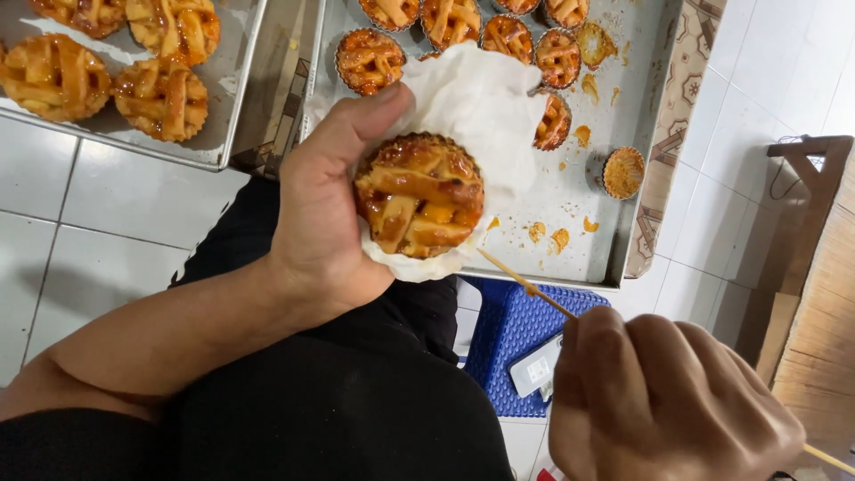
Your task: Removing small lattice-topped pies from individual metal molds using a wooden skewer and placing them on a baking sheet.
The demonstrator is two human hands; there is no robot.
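Note:
My left hand [325, 209] grips a small lattice-topped pie [420, 193] in its fluted tin, cupped in a white paper napkin [472, 102]. My right hand [663, 401], at the lower right, is closed on a thin wooden skewer [525, 285]. The skewer's tip points at the lower right edge of the pie, touching or nearly touching the napkin there.
A metal baking tray [614, 223] behind the pie holds several more small lattice pies [370, 61] and crumbs. A second tray [227, 134] at the upper left holds larger pies [160, 98]. A blue plastic stool [508, 338] carries a phone. Wooden furniture [819, 294] stands at the right.

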